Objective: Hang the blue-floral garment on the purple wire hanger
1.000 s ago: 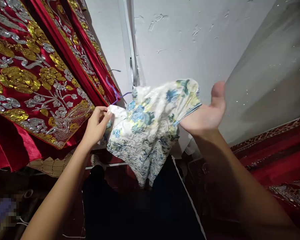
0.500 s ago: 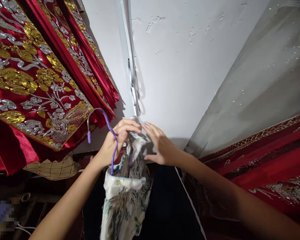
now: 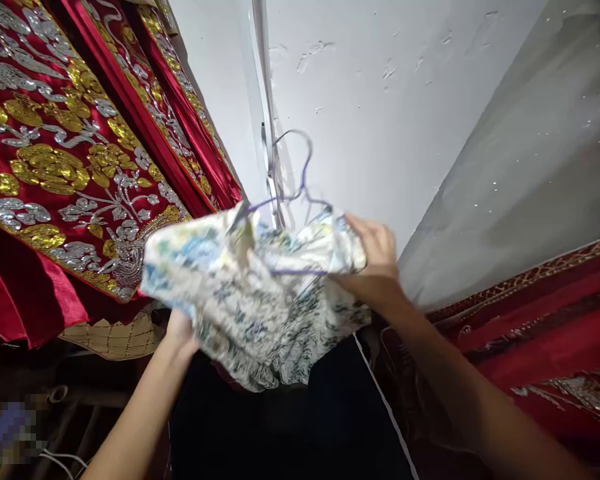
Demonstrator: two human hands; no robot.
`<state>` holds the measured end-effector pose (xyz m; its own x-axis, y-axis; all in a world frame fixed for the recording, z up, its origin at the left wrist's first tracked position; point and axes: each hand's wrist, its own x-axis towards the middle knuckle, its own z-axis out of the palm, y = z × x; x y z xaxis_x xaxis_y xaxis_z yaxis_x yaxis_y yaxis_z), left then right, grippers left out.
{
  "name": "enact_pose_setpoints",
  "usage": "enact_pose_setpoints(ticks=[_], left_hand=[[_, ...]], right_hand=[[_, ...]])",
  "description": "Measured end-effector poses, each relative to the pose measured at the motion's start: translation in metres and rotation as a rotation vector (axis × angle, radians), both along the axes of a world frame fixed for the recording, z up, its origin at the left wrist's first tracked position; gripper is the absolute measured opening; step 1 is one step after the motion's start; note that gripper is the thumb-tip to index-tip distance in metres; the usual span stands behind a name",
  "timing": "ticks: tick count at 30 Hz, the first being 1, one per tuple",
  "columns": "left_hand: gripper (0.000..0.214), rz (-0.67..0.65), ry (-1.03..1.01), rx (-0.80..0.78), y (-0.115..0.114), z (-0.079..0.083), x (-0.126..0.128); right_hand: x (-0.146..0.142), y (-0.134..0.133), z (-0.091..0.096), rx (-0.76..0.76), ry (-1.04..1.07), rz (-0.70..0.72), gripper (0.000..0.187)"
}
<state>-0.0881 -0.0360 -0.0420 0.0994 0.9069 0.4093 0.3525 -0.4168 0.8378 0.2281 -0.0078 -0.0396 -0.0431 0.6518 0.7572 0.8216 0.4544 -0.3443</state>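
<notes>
A white garment with a blue and yellow flower print (image 3: 250, 293) is spread between my two hands in front of a white wall. A thin purple wire hanger (image 3: 300, 193) sticks up out of its top, the hook uppermost. My right hand (image 3: 375, 257) grips the garment's right edge with closed fingers. My left hand (image 3: 180, 330) is under the garment's lower left part; only the heel of the hand shows and the fingers are hidden by cloth.
Red satin robes with gold and silver embroidery (image 3: 65, 167) hang at the left. A grey sheer cloth (image 3: 530, 153) and more red embroidered fabric (image 3: 540, 320) are at the right. A white pipe (image 3: 263, 100) runs down the wall (image 3: 370, 87). Dark fabric (image 3: 280, 427) lies below.
The garment hung bunched from my left hand with the hanger hook to the left; now it is raised and spread wide, the hook points up, and my right hand grips the right edge.
</notes>
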Motion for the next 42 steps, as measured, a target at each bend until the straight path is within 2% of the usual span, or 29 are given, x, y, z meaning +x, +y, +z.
enact_pose_setpoints(ticks=[2, 4, 5, 8, 10, 13, 15, 17, 19, 20, 22, 24, 26, 29, 32, 34, 36, 39, 41, 42], left_hand=[[0.067, -0.037, -0.263, -0.114, -0.004, -0.018, -0.01], [0.056, -0.069, -0.624, -0.297, -0.004, -0.033, -0.013], [0.052, -0.048, -0.722, -0.363, -0.003, -0.041, -0.011], [0.05, 0.126, -0.752, -0.367, 0.004, -0.066, -0.001], [0.048, 0.234, -0.763, -0.326, 0.004, -0.084, 0.008], [0.042, 0.335, -0.878, -0.347, -0.004, -0.109, 0.021], [0.04, 0.393, -0.974, -0.39, -0.012, -0.12, 0.03], [0.04, 0.428, -1.046, -0.425, -0.019, -0.127, 0.039], [0.041, 0.413, -1.078, -0.466, -0.024, -0.13, 0.047], [0.042, 0.398, -1.081, -0.493, -0.027, -0.131, 0.05], [0.045, 0.385, -1.078, -0.548, -0.031, -0.134, 0.054], [0.047, 0.391, -1.08, -0.586, -0.037, -0.136, 0.055], [0.048, 0.383, -1.099, -0.616, -0.045, -0.134, 0.055], [0.049, 0.321, -1.14, -0.642, -0.058, -0.123, 0.056], [0.049, 0.243, -1.163, -0.63, -0.066, -0.108, 0.056], [0.045, 0.294, -1.143, -0.603, -0.066, -0.102, 0.054], [0.039, 0.456, -1.064, -0.469, -0.064, -0.1, 0.051], [0.038, 0.689, -0.918, -0.103, -0.061, -0.1, 0.049], [0.042, 0.722, -0.792, 0.126, -0.063, -0.101, 0.055], [0.041, 0.685, -0.712, 0.176, -0.065, -0.102, 0.06]], right_hand=[[0.01, 0.012, 0.022, 0.014, -0.002, -0.07, 0.096], [0.006, 0.024, 0.045, 0.043, -0.054, -0.06, 0.095], [0.0, 0.029, 0.053, 0.044, -0.086, -0.032, 0.095], [-0.021, 0.029, 0.062, 0.016, -0.147, 0.055, 0.096], [-0.028, 0.018, 0.053, 0.013, -0.138, 0.077, 0.094], [-0.03, -0.005, 0.025, 0.069, -0.014, 0.107, 0.078], [-0.036, -0.022, -0.001, 0.109, 0.192, 0.141, 0.066], [-0.05, -0.036, -0.033, 0.061, 0.492, 0.166, 0.05], [-0.072, -0.049, -0.068, -0.182, 0.831, 0.217, 0.027], [-0.084, -0.054, -0.086, -0.339, 0.96, 0.245, 0.028], [-0.106, -0.058, -0.114, -0.635, 1.084, 0.341, 0.037], [-0.118, -0.057, -0.129, -0.775, 1.156, 0.405, 0.044], [-0.12, -0.051, -0.129, -0.76, 1.17, 0.436, 0.044], [-0.112, -0.046, -0.114, -0.636, 1.055, 0.49, 0.038], [-0.106, -0.055, -0.1, -0.592, 0.983, 0.539, 0.032], [-0.106, -0.065, -0.096, -0.633, 0.973, 0.565, 0.032], [-0.106, -0.073, -0.093, -0.688, 0.957, 0.595, 0.033], [-0.105, -0.077, -0.091, -0.755, 0.895, 0.614, 0.034], [-0.105, -0.076, -0.089, -0.777, 0.839, 0.593, 0.037], [-0.106, -0.076, -0.089, -0.785, 0.815, 0.582, 0.038]])
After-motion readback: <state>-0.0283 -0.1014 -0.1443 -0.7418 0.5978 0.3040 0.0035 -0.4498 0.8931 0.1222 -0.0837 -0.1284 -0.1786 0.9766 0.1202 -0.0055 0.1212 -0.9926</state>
